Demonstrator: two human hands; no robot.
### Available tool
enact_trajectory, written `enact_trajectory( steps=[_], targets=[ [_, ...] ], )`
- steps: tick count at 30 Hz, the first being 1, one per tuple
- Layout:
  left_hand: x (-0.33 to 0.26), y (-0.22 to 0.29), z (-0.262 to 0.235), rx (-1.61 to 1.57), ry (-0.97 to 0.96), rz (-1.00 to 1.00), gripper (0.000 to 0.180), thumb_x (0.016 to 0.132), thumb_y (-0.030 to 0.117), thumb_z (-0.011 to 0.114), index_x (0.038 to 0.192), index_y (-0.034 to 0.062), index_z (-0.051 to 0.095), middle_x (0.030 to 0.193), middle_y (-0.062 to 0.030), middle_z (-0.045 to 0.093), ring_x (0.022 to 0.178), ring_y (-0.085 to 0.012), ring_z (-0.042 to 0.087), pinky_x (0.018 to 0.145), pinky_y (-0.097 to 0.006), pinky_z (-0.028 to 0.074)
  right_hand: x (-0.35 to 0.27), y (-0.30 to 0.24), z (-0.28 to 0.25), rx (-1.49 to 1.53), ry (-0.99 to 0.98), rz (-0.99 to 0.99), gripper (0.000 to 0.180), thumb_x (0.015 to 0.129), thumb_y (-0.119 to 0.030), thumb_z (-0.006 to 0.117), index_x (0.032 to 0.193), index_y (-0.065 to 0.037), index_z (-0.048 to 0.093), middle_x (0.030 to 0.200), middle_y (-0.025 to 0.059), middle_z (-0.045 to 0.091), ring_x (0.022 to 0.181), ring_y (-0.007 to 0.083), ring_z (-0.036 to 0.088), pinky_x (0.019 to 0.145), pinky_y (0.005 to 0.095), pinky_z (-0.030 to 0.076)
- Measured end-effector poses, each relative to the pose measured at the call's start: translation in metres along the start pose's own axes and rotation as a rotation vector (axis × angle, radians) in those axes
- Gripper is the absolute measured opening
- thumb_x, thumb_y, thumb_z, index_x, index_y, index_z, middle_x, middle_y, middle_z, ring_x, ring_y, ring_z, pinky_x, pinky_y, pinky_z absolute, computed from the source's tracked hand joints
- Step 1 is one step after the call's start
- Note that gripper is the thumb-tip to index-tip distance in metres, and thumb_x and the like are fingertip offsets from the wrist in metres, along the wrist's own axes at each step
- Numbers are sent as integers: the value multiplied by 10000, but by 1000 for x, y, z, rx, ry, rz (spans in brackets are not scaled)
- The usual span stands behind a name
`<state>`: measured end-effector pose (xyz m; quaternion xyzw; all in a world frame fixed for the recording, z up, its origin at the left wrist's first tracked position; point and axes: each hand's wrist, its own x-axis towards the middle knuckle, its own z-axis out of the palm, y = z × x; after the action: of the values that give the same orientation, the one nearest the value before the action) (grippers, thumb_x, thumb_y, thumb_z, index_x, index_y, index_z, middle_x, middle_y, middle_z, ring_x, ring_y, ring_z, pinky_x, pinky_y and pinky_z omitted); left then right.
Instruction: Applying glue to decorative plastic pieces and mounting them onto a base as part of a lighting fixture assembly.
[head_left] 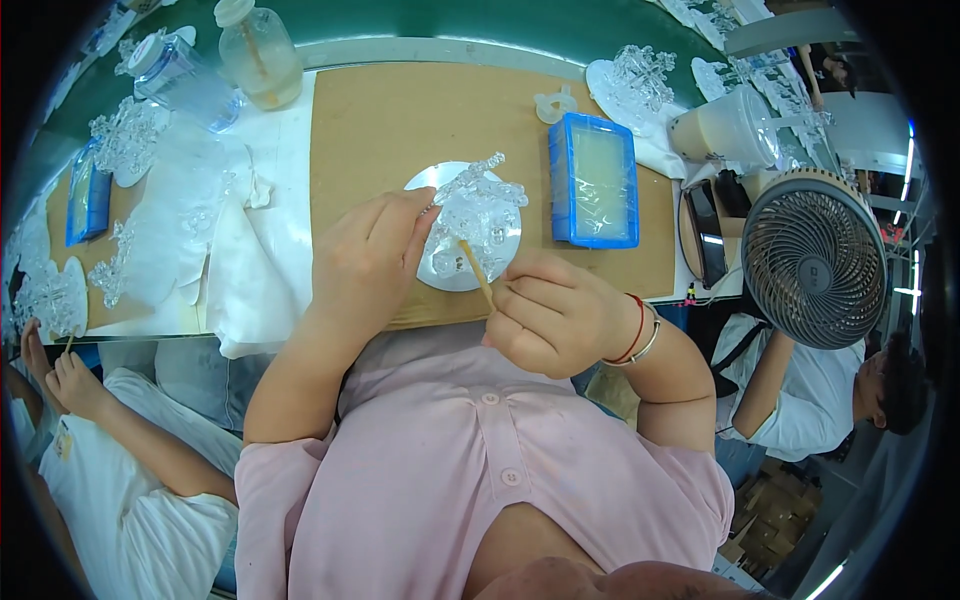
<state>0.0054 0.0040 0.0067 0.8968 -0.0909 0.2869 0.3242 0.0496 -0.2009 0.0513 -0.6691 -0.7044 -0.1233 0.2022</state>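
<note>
A clear, knobbly plastic piece [478, 215] with branching ends lies over a round white disc [450, 275]. At its upper left edge, my left hand [368, 255] is closed in a pinch on the clear plastic piece. My right hand [555, 312] grips a thin wooden stick [477, 268], slanted up to the left. The stick's tip touches or hovers just over the piece; I cannot tell which. Under the disc is a brown board [420, 120]. To the right stands a blue-rimmed box [594, 180] with a pale, glossy top.
A fan [815, 262], a phone [706, 235] and a translucent cup [725, 130] stand at the right. Jars [260, 55], white cloth [245, 280] and more clear pieces [130, 135] are at the left. People sit on both sides, one working with a stick.
</note>
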Motion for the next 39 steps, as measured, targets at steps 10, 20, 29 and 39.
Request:
enact_trajectory(
  steps=[10,20,29,39],
  targets=[
    [1,0,5,16,-12,12,137,793,68,695,918,50,641,805,-68,662,719,-231,645,608,-330,507,3,13,12,0,162,148,217,750,-77,712,861,-34,530,823,106,614,690,252,583,742,382,502],
    [7,3,5,24,-28,-13,143,794,62,694,928,60,646,817,-68,668,721,-238,645,609,-343,505,-8,31,-2,54,294,543,119,827,18,616,898,-56,556,789,84,599,716,292,571,686,367,462],
    [17,-2,3,9,-60,12,159,787,28,709,939,53,667,853,-83,689,707,-232,657,597,-301,507,-36,22,-8,163,316,473,79,855,-6,596,913,-29,548,796,98,609,719,276,593,719,369,489],
    [19,-3,4,1,-74,-17,150,793,30,702,937,48,663,861,-90,687,722,-237,656,619,-311,510,-52,33,-15,167,328,759,24,906,-17,566,916,-13,545,769,95,600,655,180,606,631,294,503]
  ],
)
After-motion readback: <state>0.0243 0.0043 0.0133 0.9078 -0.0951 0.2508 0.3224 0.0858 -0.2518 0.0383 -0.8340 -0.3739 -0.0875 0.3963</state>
